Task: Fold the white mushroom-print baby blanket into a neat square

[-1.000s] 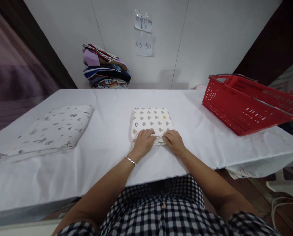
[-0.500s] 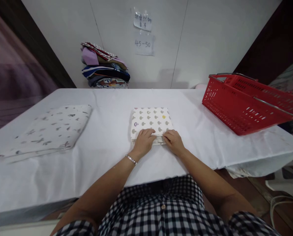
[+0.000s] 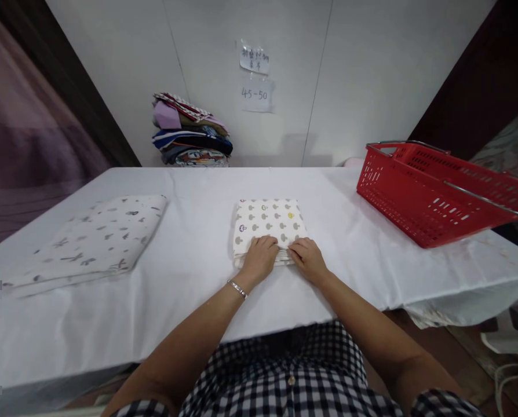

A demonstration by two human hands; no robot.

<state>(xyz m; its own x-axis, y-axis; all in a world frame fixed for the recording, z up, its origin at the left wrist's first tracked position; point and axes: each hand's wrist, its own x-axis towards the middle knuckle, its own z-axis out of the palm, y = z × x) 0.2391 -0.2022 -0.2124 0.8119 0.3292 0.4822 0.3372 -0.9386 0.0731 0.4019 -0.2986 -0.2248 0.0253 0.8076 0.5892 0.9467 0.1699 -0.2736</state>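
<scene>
A folded white cloth (image 3: 267,220) printed with grey mushroom-like shapes, a few of them purple or yellow, lies flat in the middle of the table. Both hands are at its near edge, where several layers show. My left hand (image 3: 262,256), with a silver bracelet at the wrist, is closed on that edge with curled fingers. A short way to the right, my right hand (image 3: 307,255) pinches the same edge. The thumbs are partly hidden, and the cloth rests on the table between them.
Another folded white cloth (image 3: 98,237) with grey prints lies on the left of the white-covered table (image 3: 189,301). A red plastic basket (image 3: 419,202) with metal handles stands at the right. Behind the table's far edge is a stack of folded fabrics (image 3: 192,139); paper signs (image 3: 257,95) hang on the wall.
The whole view has shifted slightly, so everything appears a little lower. Both hands stay at the cloth's near edge, and the cloth's fold looks the same.
</scene>
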